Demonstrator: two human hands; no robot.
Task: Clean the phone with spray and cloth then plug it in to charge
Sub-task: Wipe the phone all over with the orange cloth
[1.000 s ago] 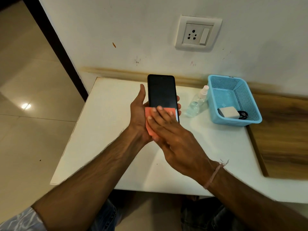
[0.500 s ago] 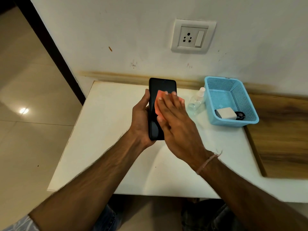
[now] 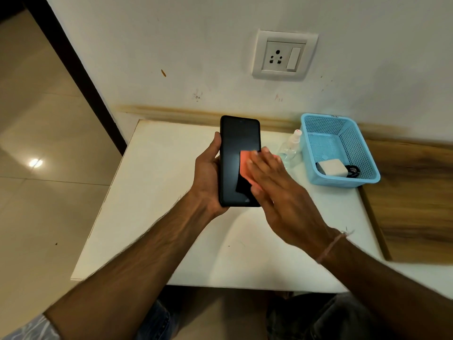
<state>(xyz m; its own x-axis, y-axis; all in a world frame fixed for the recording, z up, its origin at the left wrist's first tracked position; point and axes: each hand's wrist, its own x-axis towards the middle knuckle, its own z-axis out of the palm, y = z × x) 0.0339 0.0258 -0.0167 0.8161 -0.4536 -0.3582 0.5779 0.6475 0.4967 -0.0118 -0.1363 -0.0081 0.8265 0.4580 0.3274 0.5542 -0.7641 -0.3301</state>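
Observation:
My left hand grips a black phone upright above the white table, screen facing me. My right hand lies flat on the phone's right side, pressing an orange cloth against the screen; most of the cloth is hidden under the fingers. A clear spray bottle with a white nozzle stands on the table just right of the phone. A white charger block with a dark cable lies inside the blue basket. A wall socket with a switch sits above.
The blue basket stands against the wall at the table's back right. A brown wooden surface adjoins the table on the right. Tiled floor lies to the left, past a dark door frame. My knees show below the table's front edge.
My right hand slid the cloth from the phone's lower end up to its top, then back down toward the middle right. The left hand kept holding the phone.

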